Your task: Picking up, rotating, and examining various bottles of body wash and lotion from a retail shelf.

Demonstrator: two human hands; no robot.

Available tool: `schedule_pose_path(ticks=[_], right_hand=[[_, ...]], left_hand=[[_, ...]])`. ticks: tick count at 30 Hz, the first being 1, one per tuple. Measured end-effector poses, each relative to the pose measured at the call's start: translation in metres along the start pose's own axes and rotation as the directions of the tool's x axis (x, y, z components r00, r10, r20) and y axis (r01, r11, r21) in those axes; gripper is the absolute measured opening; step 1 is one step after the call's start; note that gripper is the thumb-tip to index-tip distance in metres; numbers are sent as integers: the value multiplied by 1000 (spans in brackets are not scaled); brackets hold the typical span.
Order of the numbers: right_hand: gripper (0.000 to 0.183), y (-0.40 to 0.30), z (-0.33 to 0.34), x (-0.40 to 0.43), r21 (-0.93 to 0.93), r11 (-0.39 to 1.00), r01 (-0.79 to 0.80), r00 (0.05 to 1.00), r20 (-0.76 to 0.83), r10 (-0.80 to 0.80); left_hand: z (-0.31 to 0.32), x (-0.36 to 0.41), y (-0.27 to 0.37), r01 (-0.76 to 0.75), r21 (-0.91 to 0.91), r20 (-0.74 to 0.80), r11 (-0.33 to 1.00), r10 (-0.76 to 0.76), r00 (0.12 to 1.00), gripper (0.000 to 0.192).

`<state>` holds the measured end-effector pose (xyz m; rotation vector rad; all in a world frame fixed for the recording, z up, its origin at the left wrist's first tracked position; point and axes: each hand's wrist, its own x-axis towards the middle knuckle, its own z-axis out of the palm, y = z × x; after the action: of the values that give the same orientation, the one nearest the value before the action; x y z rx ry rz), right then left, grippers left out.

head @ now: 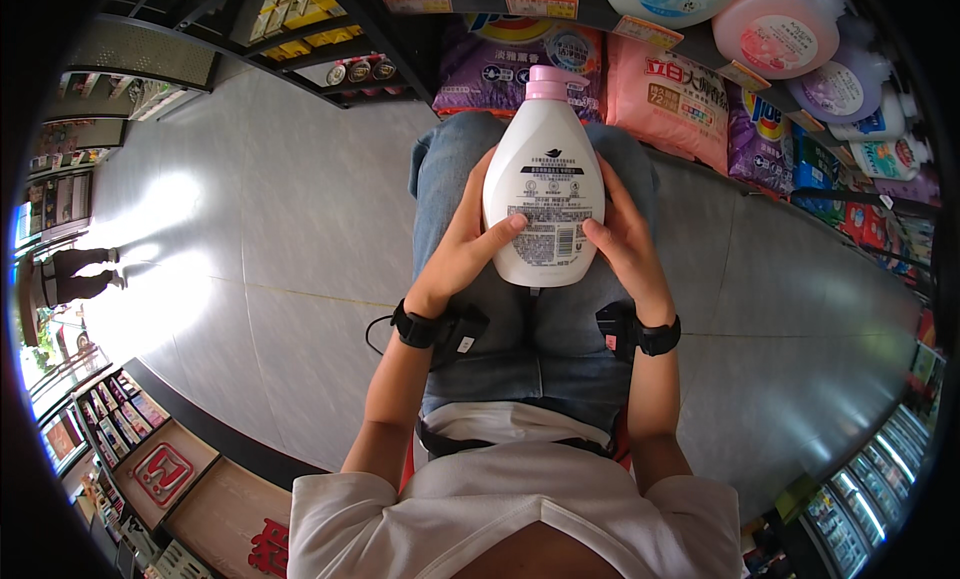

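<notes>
Upright above my lap is a white plastic pump bottle (545, 136) with a pink pump head (553, 84). Its printed back, with dense dark text and a barcode, faces me. My left hand (472, 234) holds the bottle's left side, thumb on the printed face. On the opposite side my right hand (622, 230) grips it in the same way. The other fingers of both hands are mostly hidden behind the bottle. Black straps with small box-shaped devices circle both wrists. Below the bottle are my thighs in blue jeans (480, 369).
Ahead, a dark shelf holds purple detergent bags (517, 69), a pink detergent bag (667, 103) and large liquid-detergent bottles (776, 31) above. Grey tiled floor (322, 204) extends around me. A person's legs (82, 275) show at far left, near a wood-panelled counter (225, 496) behind me.
</notes>
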<state>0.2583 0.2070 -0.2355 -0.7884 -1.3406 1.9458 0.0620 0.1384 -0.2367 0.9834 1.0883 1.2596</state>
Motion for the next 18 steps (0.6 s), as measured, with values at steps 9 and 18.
schedule_pose_path(ticks=[9, 18], right_hand=[[66, 0, 2, 1, -15, 1000, 22, 1000, -3, -22], [68, 1, -1, 0, -11, 1000, 20, 1000, 5, -20]], left_hand=[[-1, -1, -7, 38, -93, -27, 995, -41, 999, 58], [-1, 0, -6, 26, -88, -27, 996, -29, 999, 58]])
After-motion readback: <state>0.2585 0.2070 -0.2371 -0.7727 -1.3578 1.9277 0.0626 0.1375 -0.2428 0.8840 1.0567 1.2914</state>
